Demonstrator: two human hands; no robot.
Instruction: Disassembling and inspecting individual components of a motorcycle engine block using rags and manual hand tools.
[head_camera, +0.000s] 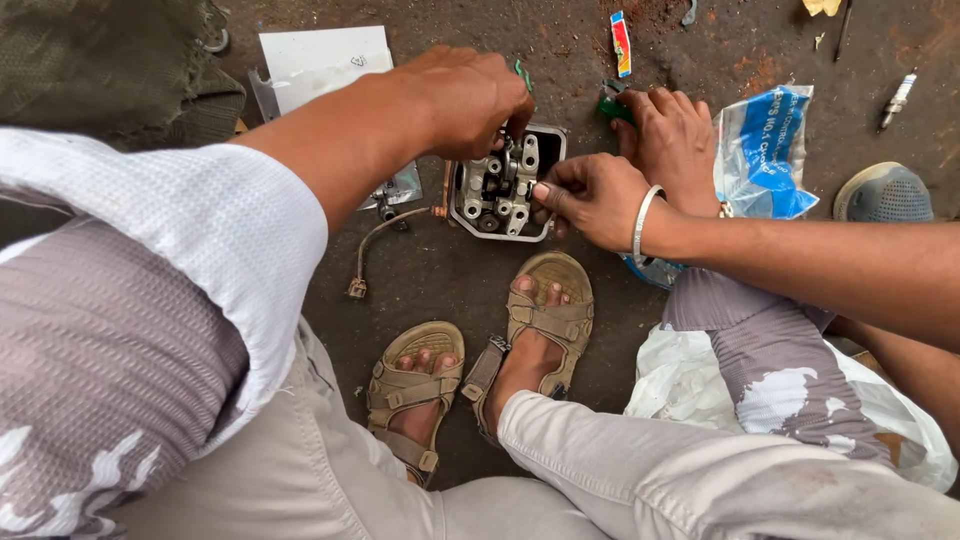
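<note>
Head view, looking down past knees and feet to a dark, stained floor (440, 270).

Metal engine part (503, 184): a boxy grey casting with springs and round fittings showing on its open top. It sits on the floor just ahead of the sandals (480, 375), between both hands.

Left hand (462, 98): reaches in from the upper left, over the top edge of the engine part. Fingers curled together, tips pressed down into the fittings at the part's top. A small green piece (522, 72) pokes out above the knuckles; whether the hand grips it cannot be told.

Right hand (592, 196): wears a silver bangle (643, 220). It comes in from the right, fingers bent and closed against the right rim of the engine part, thumb lying along that edge.

Another hand (674, 140) lies just behind the right one, fingers touching a green object (612, 108) on the floor.

Around: a bent wire with a connector (372, 250) runs from the part's left side. A white paper sheet (322, 62) lies behind the left arm. A blue and clear plastic bag (765, 150) is to the right, a spark plug (897, 98) well apart beyond it, and a grey cap (885, 195) near the frame edge.
</note>
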